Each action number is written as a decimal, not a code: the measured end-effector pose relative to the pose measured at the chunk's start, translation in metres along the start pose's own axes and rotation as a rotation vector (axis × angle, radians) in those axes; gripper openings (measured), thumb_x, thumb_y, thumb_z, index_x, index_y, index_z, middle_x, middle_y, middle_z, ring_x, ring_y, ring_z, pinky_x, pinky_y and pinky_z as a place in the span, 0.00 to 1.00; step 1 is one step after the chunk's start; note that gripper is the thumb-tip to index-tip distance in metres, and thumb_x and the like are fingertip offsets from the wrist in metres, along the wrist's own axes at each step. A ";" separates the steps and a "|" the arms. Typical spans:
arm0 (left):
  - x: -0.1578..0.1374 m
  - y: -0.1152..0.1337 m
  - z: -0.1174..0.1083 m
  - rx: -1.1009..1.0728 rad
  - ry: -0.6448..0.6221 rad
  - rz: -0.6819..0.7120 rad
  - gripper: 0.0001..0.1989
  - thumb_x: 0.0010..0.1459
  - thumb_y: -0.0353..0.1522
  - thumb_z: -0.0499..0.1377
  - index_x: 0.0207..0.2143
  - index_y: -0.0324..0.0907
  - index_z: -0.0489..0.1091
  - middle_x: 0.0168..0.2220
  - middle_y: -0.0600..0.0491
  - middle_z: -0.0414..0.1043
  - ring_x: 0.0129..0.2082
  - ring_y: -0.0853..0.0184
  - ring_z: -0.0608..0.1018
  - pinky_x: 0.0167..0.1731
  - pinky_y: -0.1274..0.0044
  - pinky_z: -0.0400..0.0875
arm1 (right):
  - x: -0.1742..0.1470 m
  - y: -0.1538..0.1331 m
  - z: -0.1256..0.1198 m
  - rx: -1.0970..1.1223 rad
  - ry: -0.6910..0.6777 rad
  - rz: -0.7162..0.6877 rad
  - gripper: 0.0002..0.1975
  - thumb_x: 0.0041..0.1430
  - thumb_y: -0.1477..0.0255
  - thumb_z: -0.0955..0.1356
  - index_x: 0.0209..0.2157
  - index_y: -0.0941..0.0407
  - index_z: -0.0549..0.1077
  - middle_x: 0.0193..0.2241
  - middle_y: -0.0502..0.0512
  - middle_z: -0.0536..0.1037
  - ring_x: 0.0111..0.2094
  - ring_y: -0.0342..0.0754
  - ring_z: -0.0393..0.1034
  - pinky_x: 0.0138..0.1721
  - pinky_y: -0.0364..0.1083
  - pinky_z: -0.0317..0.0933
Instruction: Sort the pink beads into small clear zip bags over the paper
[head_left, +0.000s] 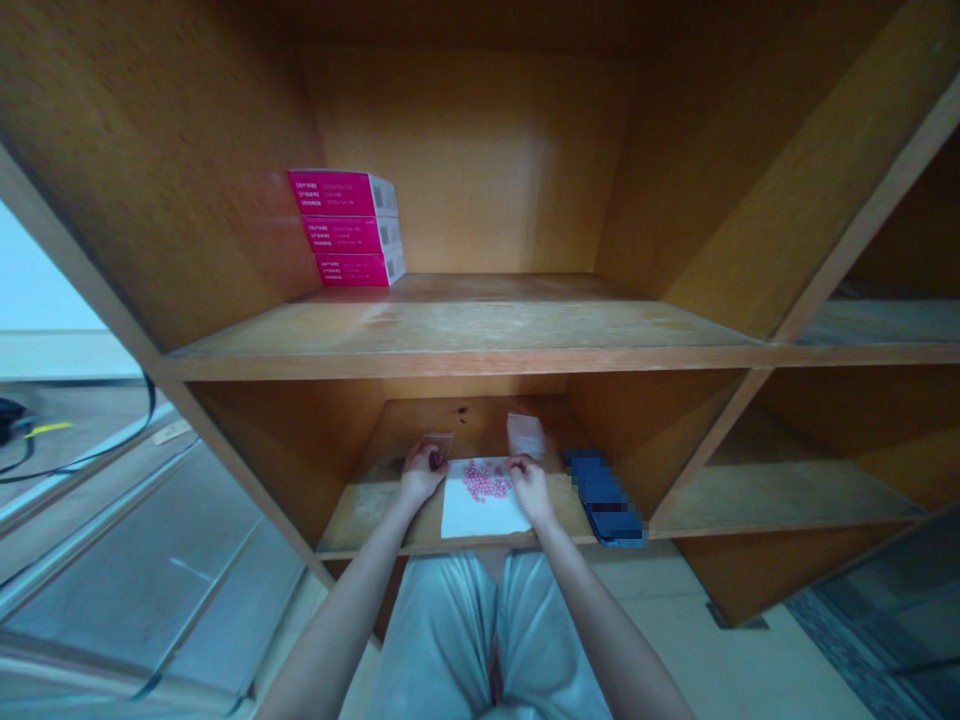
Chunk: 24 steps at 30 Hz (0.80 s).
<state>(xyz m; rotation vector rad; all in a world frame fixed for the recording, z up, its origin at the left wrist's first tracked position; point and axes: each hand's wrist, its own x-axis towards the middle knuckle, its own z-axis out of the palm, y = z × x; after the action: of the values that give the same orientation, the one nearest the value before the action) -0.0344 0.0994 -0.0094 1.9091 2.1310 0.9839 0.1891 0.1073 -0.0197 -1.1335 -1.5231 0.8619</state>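
A white sheet of paper (480,518) lies on the lower shelf, with many small round pink pieces (486,481) loosely heaped on its upper part. They look like pills or beads. At the sheet's left edge, my left hand (424,472) is curled closed around something small and dark red that I cannot make out. Just beyond its fingers is a small clear plastic bag (439,438). My right hand (530,483) is over the sheet's right edge, fingertips pinched together beside the pink pieces; whatever they hold is too small to see. Behind it lies another small clear bag (526,435).
A dark blue item (606,500), partly pixelated, lies right of the paper and overhangs the shelf's front edge. Three stacked pink boxes (349,235) stand on the upper shelf (480,325). Wooden side walls flank the lower compartment. Glass-like panels (172,560) lean at the left.
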 end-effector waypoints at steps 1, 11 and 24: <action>0.000 0.000 0.002 0.007 0.006 -0.006 0.09 0.45 0.31 0.59 0.31 0.38 0.69 0.31 0.50 0.70 0.33 0.65 0.72 0.35 0.76 0.64 | 0.000 0.001 0.000 0.000 0.000 0.001 0.10 0.47 0.73 0.58 0.27 0.59 0.70 0.26 0.55 0.74 0.31 0.47 0.68 0.36 0.43 0.59; 0.003 -0.001 0.005 -0.070 0.054 -0.055 0.05 0.45 0.25 0.55 0.21 0.40 0.68 0.25 0.50 0.72 0.28 0.65 0.73 0.32 0.76 0.63 | 0.000 -0.002 0.000 -0.007 0.011 -0.002 0.10 0.47 0.74 0.58 0.26 0.58 0.70 0.26 0.55 0.74 0.31 0.47 0.68 0.36 0.43 0.58; -0.035 0.007 0.003 -0.578 0.331 -0.085 0.04 0.48 0.31 0.53 0.25 0.41 0.66 0.34 0.49 0.72 0.38 0.64 0.73 0.43 0.71 0.65 | 0.001 0.005 0.001 0.031 0.022 -0.037 0.10 0.47 0.75 0.59 0.25 0.58 0.70 0.26 0.54 0.74 0.31 0.47 0.67 0.35 0.43 0.59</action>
<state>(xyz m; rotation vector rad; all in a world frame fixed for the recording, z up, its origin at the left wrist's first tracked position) -0.0197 0.0682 -0.0199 1.4397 1.7627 1.7573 0.1891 0.1093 -0.0241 -1.0854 -1.5032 0.8427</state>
